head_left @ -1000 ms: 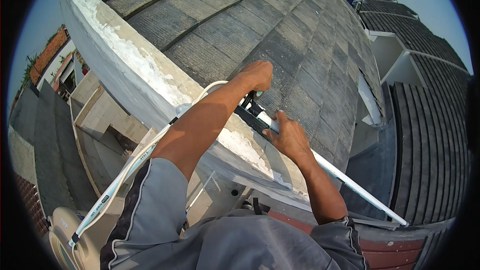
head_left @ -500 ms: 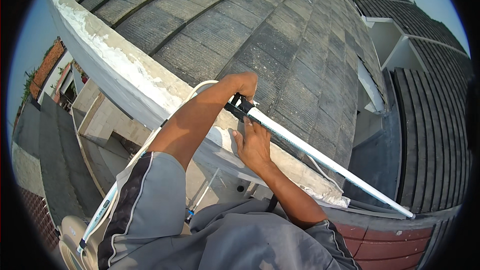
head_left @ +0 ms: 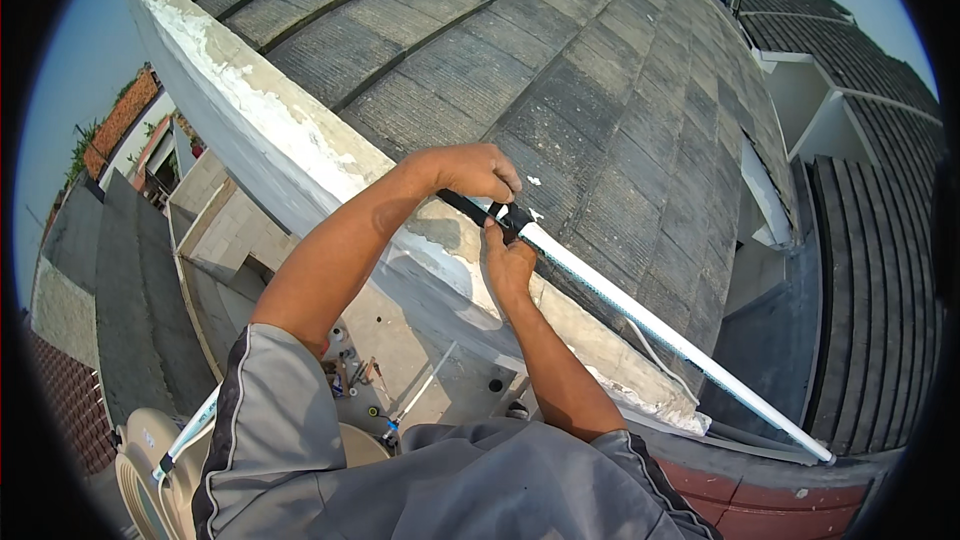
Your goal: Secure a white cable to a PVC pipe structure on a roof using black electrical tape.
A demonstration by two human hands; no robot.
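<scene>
A long white pipe (head_left: 650, 330) slants along the roof's edge, its upper end wrapped in a black band (head_left: 514, 218). From that end a dark strip or bar (head_left: 462, 205) runs up to the left, beneath my left hand. My left hand (head_left: 478, 172) is bent over the wrapped end, fingers curled and pressed together; what they pinch is hidden. Below it, my right hand (head_left: 512, 262) grips the pipe just at the black band, thumb up against it and fingers closed underneath.
Grey roof tiles (head_left: 600, 120) slope up beyond a plastered ledge (head_left: 300, 140). Far below the ledge lie small tools (head_left: 350, 375) and a thin white pipe (head_left: 430, 380) on a floor. A beige round tank (head_left: 150, 440) stands lower left. A thin white cable (head_left: 655, 355) hangs over the ledge.
My left hand has lifted slightly and turned, showing more of the black band. My right hand has moved up and closed at the band. The white cable beside my left forearm no longer shows.
</scene>
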